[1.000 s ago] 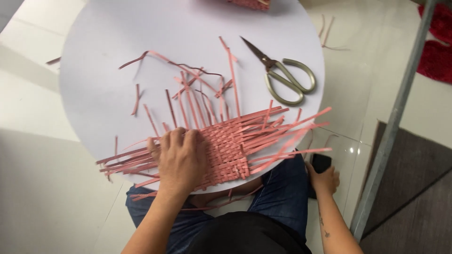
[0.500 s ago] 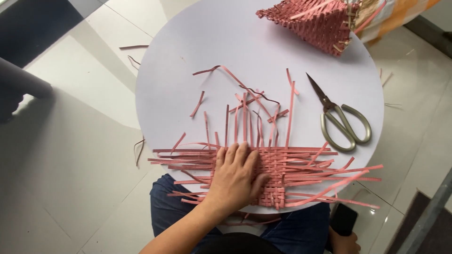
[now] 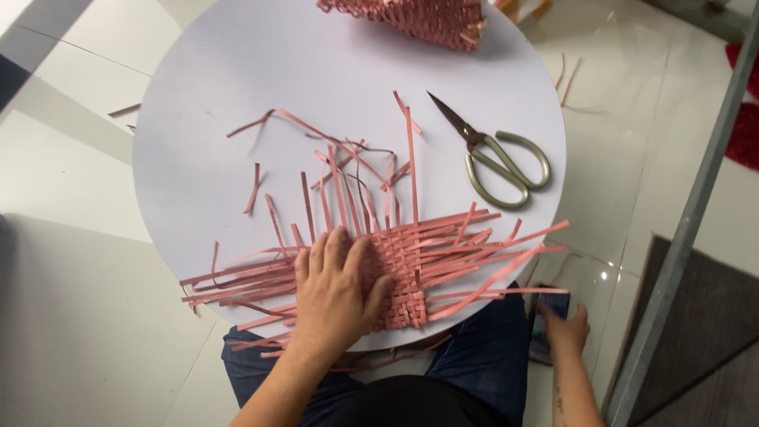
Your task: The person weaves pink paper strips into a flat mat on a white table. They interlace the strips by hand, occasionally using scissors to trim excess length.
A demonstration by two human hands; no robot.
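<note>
A flat mat woven of pink strips lies at the near edge of the round white table, loose strip ends sticking out on all sides. My left hand presses flat on the mat's left part, fingers spread. Below the table's right edge, beside my knee, my right hand rests on a dark phone; whether it grips the phone is unclear.
Metal scissors lie on the table's right side, blades shut. A woven pink basket sits at the far edge. Cut pink strip scraps are scattered mid-table. A grey metal pole and a dark floor mat stand to the right.
The view has shifted, so the table sits differently in frame. My left hand stays pressed on the woven mat. My right hand is lower right by the phone.
</note>
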